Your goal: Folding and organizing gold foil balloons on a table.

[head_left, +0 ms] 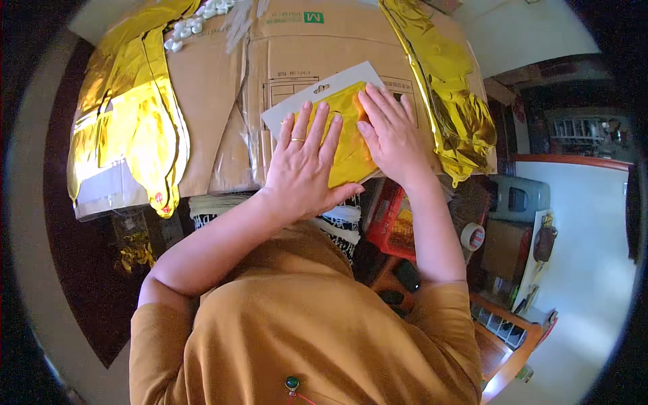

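Note:
Both my hands lie on a folded piece of shiny gold foil [347,145] that rests over a white card [368,70] on top of a cardboard box [317,47]. My left hand [304,158] is flat on the foil's left part, fingers spread and a ring on one finger. My right hand [397,135] presses on its right edge, the fingers stretched out close together. Part of the foil and most of the card are hidden under the hands.
Flat gold foil sheets, like uninflated balloons, hang over the box's left [145,128] and right [452,101] sides. Small white clumps [192,27] lie at the far left. Below right are a red basket [383,219], a tape roll [473,236], a blue-grey stool [520,196] and a wooden chair [520,344].

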Demonstrator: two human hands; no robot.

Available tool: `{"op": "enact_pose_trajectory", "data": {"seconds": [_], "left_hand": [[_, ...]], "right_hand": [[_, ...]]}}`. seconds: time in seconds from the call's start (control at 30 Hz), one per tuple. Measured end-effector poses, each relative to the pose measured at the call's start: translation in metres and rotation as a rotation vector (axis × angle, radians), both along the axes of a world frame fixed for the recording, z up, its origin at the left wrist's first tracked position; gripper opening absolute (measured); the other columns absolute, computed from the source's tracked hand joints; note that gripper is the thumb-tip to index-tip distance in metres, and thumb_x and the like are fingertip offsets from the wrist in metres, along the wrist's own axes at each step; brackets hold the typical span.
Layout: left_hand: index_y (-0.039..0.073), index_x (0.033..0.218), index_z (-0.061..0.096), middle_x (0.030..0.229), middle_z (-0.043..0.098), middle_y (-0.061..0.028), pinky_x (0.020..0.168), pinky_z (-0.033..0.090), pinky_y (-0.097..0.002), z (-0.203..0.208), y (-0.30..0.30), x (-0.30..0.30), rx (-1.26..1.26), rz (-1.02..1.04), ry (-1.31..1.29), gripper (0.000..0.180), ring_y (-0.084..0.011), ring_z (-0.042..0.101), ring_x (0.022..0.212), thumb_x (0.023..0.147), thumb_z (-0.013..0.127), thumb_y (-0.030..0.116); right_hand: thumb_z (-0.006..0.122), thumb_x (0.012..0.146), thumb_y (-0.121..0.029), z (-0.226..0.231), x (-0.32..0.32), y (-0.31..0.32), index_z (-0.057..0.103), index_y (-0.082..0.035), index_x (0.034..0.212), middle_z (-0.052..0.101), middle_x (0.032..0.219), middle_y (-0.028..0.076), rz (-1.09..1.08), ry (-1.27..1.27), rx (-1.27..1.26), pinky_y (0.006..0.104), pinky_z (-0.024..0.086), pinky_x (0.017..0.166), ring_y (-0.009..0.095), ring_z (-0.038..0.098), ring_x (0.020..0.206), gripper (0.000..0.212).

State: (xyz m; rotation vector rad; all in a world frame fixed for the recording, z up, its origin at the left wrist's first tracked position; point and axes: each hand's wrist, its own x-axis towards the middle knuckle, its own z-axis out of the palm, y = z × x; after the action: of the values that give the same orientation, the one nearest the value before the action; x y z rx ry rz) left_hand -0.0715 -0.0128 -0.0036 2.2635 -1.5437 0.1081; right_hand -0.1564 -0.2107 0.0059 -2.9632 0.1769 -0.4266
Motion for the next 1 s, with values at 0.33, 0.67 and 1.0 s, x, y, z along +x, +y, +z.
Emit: {"op": "enact_pose_trajectory", "data": {"seconds": [0.33,0.67,1.0], "left_hand": [[-0.003,0.151,0.034,0.158,0.027,-0.0276,0.121,0.011,-0.0571,-0.005,-0.001,-0.001,0.024,-0.001,-0.004,0.107,-0.0454,0.017,0.149,0.082,0.050,0.078],[-0.004,0.151,0.033,0.158,0.025,-0.0289,0.121,0.010,-0.0560,-0.011,0.001,0.000,0.080,0.008,-0.104,0.102,-0.0453,0.016,0.150,0.086,0.049,0.073],[-0.011,0.149,0.027,0.156,0.027,-0.0315,0.120,0.017,-0.0544,0.006,0.021,0.011,0.075,0.021,0.027,0.114,-0.0458,0.021,0.148,0.081,0.056,0.075]], "right_hand": [[0.053,0.099,-0.040,0.011,0.014,0.024,0.043,-0.002,0.146,0.040,0.154,0.019,0.127,-0.016,0.048,0.0553,0.019,0.119,0.035,0.035,0.144,0.061],[0.039,0.100,-0.058,-0.005,0.013,0.003,0.034,-0.007,0.153,0.029,0.161,0.016,0.158,0.123,-0.034,0.0562,0.015,0.120,0.034,0.025,0.149,0.075],[0.044,0.098,-0.058,-0.009,0.014,0.002,0.034,-0.005,0.153,0.031,0.158,0.022,0.143,0.056,-0.068,0.0562,0.015,0.120,0.039,0.027,0.147,0.077]]}}
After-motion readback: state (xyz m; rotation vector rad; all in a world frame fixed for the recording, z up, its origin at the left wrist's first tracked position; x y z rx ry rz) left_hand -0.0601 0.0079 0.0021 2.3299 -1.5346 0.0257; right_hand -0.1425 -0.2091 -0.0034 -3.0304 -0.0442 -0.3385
